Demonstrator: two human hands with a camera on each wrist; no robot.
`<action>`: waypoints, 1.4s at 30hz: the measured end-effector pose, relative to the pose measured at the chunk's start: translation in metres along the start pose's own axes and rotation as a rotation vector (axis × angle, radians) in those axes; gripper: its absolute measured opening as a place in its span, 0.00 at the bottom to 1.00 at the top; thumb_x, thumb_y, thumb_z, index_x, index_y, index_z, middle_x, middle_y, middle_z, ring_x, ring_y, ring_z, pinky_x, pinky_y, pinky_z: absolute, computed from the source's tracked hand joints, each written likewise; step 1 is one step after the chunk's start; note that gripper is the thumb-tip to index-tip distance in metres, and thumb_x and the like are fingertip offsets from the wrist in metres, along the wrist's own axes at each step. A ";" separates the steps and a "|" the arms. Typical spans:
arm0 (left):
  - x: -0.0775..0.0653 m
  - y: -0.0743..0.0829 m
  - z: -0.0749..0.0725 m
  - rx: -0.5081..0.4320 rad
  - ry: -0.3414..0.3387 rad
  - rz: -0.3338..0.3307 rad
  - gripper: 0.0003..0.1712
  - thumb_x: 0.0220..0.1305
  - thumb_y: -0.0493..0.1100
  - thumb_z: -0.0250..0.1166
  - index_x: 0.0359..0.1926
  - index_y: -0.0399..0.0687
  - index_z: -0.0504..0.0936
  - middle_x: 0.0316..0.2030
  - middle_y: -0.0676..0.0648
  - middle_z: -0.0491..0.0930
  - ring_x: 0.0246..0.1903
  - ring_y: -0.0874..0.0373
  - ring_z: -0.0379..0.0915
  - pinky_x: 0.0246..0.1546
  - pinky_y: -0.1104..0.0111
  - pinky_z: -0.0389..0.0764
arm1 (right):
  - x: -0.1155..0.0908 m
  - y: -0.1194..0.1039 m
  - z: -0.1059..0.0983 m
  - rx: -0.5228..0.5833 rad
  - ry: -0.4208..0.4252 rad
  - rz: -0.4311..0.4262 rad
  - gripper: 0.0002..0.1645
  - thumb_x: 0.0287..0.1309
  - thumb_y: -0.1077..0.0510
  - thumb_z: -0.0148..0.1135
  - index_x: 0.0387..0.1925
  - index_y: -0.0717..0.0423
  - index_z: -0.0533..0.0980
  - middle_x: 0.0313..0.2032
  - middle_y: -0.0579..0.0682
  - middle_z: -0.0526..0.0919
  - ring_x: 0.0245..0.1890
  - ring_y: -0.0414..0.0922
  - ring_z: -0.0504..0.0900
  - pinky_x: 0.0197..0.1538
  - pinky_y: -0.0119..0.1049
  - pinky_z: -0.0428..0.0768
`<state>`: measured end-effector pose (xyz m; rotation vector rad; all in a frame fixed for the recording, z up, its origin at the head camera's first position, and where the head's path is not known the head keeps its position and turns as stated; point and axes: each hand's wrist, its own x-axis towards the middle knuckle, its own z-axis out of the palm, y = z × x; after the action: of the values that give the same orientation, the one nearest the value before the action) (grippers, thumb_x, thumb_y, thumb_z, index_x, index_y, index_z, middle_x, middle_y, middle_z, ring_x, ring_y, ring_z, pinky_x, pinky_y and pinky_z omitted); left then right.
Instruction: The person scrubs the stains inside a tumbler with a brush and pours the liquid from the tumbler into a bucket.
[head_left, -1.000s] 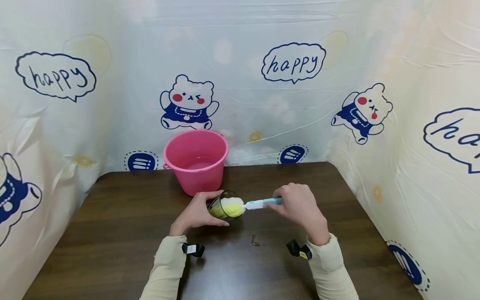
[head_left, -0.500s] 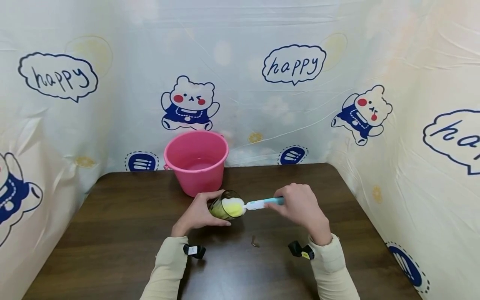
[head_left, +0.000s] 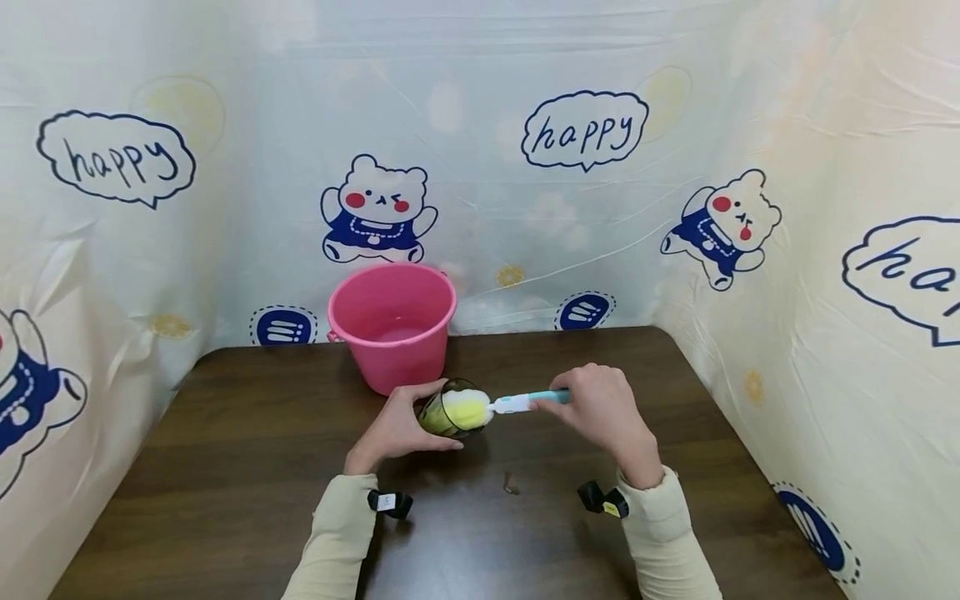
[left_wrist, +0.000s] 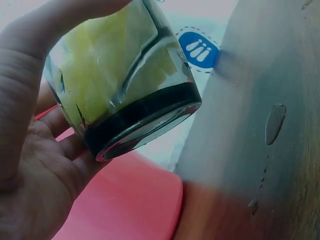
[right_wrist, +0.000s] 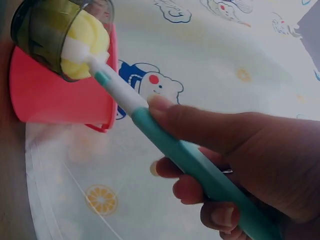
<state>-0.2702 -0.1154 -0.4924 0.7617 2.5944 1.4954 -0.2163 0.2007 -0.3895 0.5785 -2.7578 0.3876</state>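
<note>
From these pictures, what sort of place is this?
Perhaps a screened-off corner for washing things: printed sheeting hangs behind and at both sides, with a pink bucket and a sponge brush in front of it.

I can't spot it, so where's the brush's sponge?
The sponge is below the head view's centre, slightly left, partly inside the glass the left hand holds.

Left wrist view: tinted glass (left_wrist: 122,75) cropped at 12 o'clock, rim out of frame. Right wrist view: teal brush handle (right_wrist: 167,141) cut off between 4 and 5 o'clock. Head view: sponge head (head_left: 467,410), inner end obscured by dark glass; white label (head_left: 386,502), 7 o'clock, illegibly small; speech bubble (head_left: 911,277) truncated at 3 o'clock.
</note>
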 end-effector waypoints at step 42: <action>-0.003 -0.010 -0.001 0.000 0.047 0.032 0.57 0.36 0.57 0.87 0.69 0.46 0.75 0.65 0.49 0.77 0.65 0.50 0.71 0.63 0.48 0.76 | -0.005 0.005 -0.006 0.130 -0.129 -0.079 0.08 0.56 0.53 0.76 0.36 0.52 0.89 0.27 0.39 0.85 0.22 0.35 0.70 0.27 0.29 0.73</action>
<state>-0.2719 -0.1213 -0.5003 0.7815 2.6282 1.5404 -0.2122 0.2084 -0.3867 0.7679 -2.8361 0.5313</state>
